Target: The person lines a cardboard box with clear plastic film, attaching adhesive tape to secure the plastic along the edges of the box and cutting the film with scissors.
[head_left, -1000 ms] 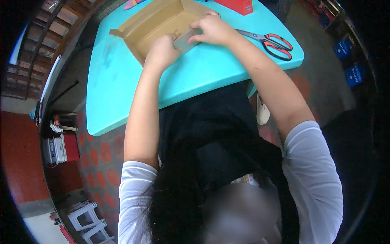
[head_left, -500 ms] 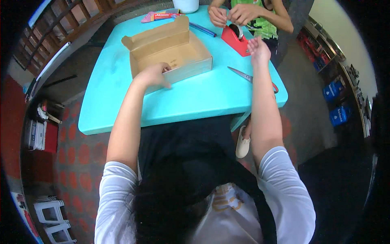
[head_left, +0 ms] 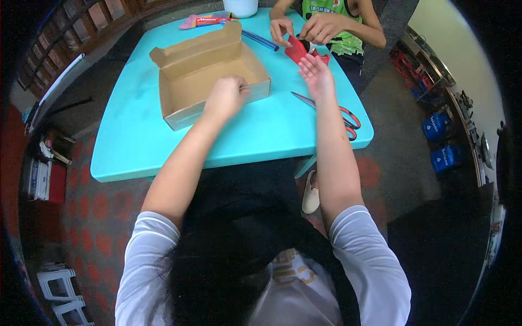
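An open cardboard box (head_left: 255,91) stands on the turquoise table, its lid flap raised at the far side. My left hand (head_left: 224,98) is closed at the rim of its near wall; the fingertips are partly hidden. My right hand (head_left: 317,76), palm up with fingers stretched out, holds nothing. Just beyond its fingertips is a red tape dispenser (head_left: 295,50), tilted, at another person's hands (head_left: 322,28). Scissors (head_left: 349,120) with black and red handles lie partly beneath my right forearm.
The turquoise table (head_left: 136,155) also bears blue stick-like items (head_left: 260,39), a pink and red packet (head_left: 209,22) and a white container (head_left: 241,6) at the far edge. White stools (head_left: 57,285) stand lower left; blue containers (head_left: 446,158) stand at the right.
My left hand has slid right along the box's near wall, its fingers now more curled. My right hand has moved closer to the tape dispenser, which has tipped up at the other person's hands.
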Available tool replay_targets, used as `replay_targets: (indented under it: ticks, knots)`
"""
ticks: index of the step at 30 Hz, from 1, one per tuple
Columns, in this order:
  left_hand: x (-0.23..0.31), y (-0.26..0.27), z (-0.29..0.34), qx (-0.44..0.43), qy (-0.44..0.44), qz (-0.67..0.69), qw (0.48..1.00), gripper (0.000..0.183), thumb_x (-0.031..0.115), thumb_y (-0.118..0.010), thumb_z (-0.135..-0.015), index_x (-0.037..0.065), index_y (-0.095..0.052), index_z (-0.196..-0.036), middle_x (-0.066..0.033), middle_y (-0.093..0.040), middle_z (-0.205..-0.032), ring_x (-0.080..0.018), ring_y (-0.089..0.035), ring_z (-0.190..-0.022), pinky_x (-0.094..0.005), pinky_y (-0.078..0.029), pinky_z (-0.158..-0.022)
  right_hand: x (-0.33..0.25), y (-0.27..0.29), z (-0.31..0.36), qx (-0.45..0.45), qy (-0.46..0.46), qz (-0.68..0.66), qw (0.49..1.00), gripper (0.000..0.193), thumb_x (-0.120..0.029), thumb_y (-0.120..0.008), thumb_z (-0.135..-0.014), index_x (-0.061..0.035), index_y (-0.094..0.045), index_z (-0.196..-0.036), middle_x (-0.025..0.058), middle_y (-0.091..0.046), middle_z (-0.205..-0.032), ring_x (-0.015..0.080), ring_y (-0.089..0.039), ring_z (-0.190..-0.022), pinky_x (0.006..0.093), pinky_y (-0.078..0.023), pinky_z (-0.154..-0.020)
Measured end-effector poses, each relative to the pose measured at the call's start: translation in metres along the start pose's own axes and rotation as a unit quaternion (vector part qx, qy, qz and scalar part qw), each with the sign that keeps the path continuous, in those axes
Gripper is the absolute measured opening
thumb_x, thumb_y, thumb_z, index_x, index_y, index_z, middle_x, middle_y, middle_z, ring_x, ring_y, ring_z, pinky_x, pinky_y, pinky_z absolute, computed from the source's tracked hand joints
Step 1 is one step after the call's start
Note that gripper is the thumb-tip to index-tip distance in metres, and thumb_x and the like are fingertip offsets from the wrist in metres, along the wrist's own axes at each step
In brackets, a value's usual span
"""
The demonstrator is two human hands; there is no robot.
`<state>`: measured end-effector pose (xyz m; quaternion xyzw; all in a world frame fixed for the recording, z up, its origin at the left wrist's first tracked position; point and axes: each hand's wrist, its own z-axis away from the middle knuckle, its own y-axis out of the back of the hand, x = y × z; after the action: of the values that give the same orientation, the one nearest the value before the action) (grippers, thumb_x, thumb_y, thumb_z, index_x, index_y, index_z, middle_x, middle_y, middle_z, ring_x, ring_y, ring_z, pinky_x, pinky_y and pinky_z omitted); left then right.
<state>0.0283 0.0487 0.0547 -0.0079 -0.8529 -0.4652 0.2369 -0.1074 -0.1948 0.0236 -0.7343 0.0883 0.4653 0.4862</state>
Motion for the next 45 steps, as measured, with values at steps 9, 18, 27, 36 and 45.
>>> replay_targets:
  ticks: [9, 18, 27, 36, 45]
  knots:
    - [-0.009, 0.000, -0.003, -0.009, -0.015, 0.028, 0.999, 0.017, 0.010, -0.073, -0.077, 0.000, -0.068, -0.089, -0.0188, -0.069, -0.089, -0.0354, -0.067, -0.087, -0.0410, -0.053, -0.077, -0.001, -0.006, 0.006, -0.068, 0.021, -0.060, 0.996, 0.034, -0.019, -0.061, -0.094, -0.0099, -0.050, -0.126, 0.0103, -0.062, -0.121, 0.0249, -0.057, -0.113, 0.0424, -0.044, -0.096]
    - [-0.013, 0.000, 0.003, 0.007, -0.063, 0.012, 0.998, 0.019, 0.009, -0.071, -0.079, 0.001, -0.064, -0.094, -0.0196, -0.068, -0.093, -0.0373, -0.065, -0.089, -0.0440, -0.051, -0.079, 0.003, -0.003, 0.001, -0.049, 0.056, -0.072, 0.995, 0.031, -0.008, -0.061, -0.093, -0.0159, -0.052, -0.122, 0.0075, -0.061, -0.124, 0.0224, -0.059, -0.112, 0.0393, -0.045, -0.098]
    - [-0.014, -0.002, 0.002, 0.033, -0.082, 0.021, 0.996, 0.014, 0.007, -0.070, -0.076, 0.002, -0.065, -0.088, -0.0184, -0.067, -0.086, -0.0370, -0.065, -0.085, -0.0456, -0.051, -0.075, -0.001, 0.016, 0.004, 0.005, 0.064, -0.056, 0.996, 0.033, -0.008, -0.069, -0.087, -0.0134, -0.054, -0.116, 0.0019, -0.065, -0.108, 0.0182, -0.062, -0.102, 0.0371, -0.045, -0.088]
    - [-0.012, -0.002, 0.004, 0.019, -0.051, 0.059, 0.997, 0.016, 0.006, -0.071, -0.076, 0.002, -0.066, -0.091, -0.0204, -0.068, -0.089, -0.0370, -0.066, -0.084, -0.0451, -0.052, -0.076, -0.014, 0.018, 0.066, 0.042, 0.079, -0.094, 0.992, 0.035, -0.006, -0.068, -0.085, -0.0068, -0.052, -0.116, 0.0069, -0.062, -0.105, 0.0212, -0.060, -0.101, 0.0383, -0.046, -0.090]
    - [-0.015, -0.005, 0.002, 0.013, -0.054, 0.030, 0.998, 0.016, 0.009, -0.071, -0.076, 0.004, -0.068, -0.091, -0.0178, -0.068, -0.091, -0.0354, -0.066, -0.088, -0.0445, -0.052, -0.078, -0.020, -0.006, 0.101, 0.061, 0.074, -0.066, 0.993, 0.035, -0.026, -0.066, -0.092, -0.0045, -0.057, -0.117, 0.0054, -0.059, -0.104, 0.0194, -0.057, -0.103, 0.0376, -0.046, -0.089]
